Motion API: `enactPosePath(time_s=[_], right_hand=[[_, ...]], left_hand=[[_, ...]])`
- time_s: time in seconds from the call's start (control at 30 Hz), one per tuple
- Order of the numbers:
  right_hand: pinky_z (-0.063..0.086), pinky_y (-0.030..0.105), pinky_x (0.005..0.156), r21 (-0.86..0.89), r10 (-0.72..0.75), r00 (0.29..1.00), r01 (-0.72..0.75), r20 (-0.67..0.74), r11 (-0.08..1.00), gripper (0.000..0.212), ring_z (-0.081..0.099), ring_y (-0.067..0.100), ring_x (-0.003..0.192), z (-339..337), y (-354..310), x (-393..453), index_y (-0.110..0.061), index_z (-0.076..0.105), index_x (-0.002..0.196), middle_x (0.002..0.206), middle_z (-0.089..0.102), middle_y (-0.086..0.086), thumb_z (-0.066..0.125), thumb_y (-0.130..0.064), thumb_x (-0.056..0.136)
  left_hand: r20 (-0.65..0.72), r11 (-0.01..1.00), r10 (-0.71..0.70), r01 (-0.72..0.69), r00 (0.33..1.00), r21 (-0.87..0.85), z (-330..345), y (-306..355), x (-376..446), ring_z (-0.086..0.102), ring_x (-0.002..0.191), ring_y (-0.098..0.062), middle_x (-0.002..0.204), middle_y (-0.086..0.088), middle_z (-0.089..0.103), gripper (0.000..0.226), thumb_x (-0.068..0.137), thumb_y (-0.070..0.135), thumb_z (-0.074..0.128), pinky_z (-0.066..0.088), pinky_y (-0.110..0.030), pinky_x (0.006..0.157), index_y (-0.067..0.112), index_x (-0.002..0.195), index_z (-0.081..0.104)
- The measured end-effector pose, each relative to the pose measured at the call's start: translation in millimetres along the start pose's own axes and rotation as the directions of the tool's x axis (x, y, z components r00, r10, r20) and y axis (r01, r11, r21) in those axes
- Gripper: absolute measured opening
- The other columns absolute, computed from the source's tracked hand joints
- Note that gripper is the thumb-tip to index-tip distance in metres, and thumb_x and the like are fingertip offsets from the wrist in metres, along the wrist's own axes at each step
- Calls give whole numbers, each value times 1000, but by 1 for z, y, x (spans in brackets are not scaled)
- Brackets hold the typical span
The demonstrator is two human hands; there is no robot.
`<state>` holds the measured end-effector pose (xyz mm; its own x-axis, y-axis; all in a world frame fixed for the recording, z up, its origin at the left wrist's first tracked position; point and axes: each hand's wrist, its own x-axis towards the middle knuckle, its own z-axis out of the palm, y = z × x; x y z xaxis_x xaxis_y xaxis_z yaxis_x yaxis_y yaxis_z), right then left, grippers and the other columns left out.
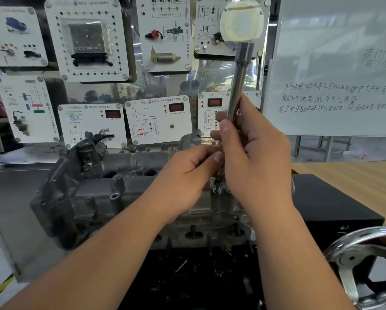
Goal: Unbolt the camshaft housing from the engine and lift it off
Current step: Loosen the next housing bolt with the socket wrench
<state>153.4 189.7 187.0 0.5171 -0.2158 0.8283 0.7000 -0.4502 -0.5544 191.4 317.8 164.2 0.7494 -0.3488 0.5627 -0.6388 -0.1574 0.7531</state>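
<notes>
Background: training panels (86, 39) with wiring diagrams and mounted parts fill upper left and centre of frame; whiteboard (335, 70) with handwriting at upper right; wooden surface (353, 175) at right edge, mid height.
Engine: grey cast engine (98, 198) sits centre frame on a dark stand, tilted slightly toward lower left.
Camshaft housing: camshaft housing (129, 162) on top of the engine, centre frame, not lifted; several round bolt bosses and holes visible along it.
Tool: long chrome socket wrench (240, 81) stands nearly upright at centre right; wide end at the top, lower end hidden behind the hands.
Bolt: small bolt (216, 190) sticks up from the housing just below both hands; whether the tool tip touches it, cannot tell.
Right hand: right hand (254, 157) wrapped round the lower shaft of the wrench, fingers (224, 128) clenched on it, thumb side toward camera.
Left hand: left hand (187, 175) just beside the right, fingers curled, fingertips pinching the lower end of the tool near the bolt; exact contact hidden.
Handwheel: chrome handwheel (353, 258) at lower right of frame, next to a black box (335, 209).
</notes>
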Motion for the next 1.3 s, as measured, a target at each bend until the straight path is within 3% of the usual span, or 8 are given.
enactPosePath(time_s=[0.2,0.37,0.53,0.73,0.83,1.0,1.17,1.3], right_hand=[[58,40,80,26,13,1000,-12,-26,1000,52,69,13,85,0,-3,-1,-29,53,146,101,73,-7,67,-25,97],[46,10,63,-33,-15,997,18,79,999,37,63,-1,72,-2,-2,0,-19,59,139,84,68,-13,57,-22,102],[54,31,72,-72,-26,1000,26,1,997,27,66,7,79,3,-3,-2,-18,66,123,89,72,-7,63,-27,99],[48,11,64,-65,-45,999,46,27,997,27,64,2,79,1,1,-2,-16,66,126,82,69,-14,58,-20,101],[52,24,61,-43,-33,998,35,44,998,21,65,8,72,0,3,-1,-12,64,118,80,71,-6,53,-20,102],[51,24,61,-72,-32,996,38,77,997,28,64,9,68,0,1,0,-13,61,127,84,70,-5,50,-23,103],[57,37,78,-2,-16,1000,16,-2,1000,27,67,12,80,1,1,0,-19,68,125,96,73,-8,63,-26,99],[59,32,78,44,-7,1000,6,23,999,30,69,4,86,1,2,-1,-19,66,129,95,73,-12,57,-21,100]], left_hand=[[-41,1000,22,-21,999,16,1,0,0,56,66,-24,83,-8,69,23,81,60,60,48,-45,60,39,89,67],[13,999,-4,4,1000,-42,1,1,-1,62,85,-52,93,-23,69,31,91,58,56,54,-69,81,33,96,73],[-49,1000,-7,7,999,-2,1,-1,1,64,71,-32,80,-6,72,23,80,54,63,54,-70,75,35,88,72],[-62,1000,-23,22,998,-19,0,-3,1,68,86,-39,92,-6,74,32,87,62,57,58,-62,80,34,94,71],[-33,999,-27,26,999,-31,-2,-3,1,71,89,-19,99,3,76,28,95,56,51,60,-49,81,39,104,73],[-4,1000,-7,7,1000,-13,1,-2,1,68,93,-45,98,-6,76,30,96,55,52,54,-67,84,37,110,72],[-75,1000,17,-16,997,11,2,-3,2,65,82,-44,87,-8,72,31,87,62,59,54,-67,72,34,96,69],[-39,999,7,-9,999,-49,2,-4,2,64,88,-49,95,-15,72,32,89,61,57,53,-70,80,34,100,71]])
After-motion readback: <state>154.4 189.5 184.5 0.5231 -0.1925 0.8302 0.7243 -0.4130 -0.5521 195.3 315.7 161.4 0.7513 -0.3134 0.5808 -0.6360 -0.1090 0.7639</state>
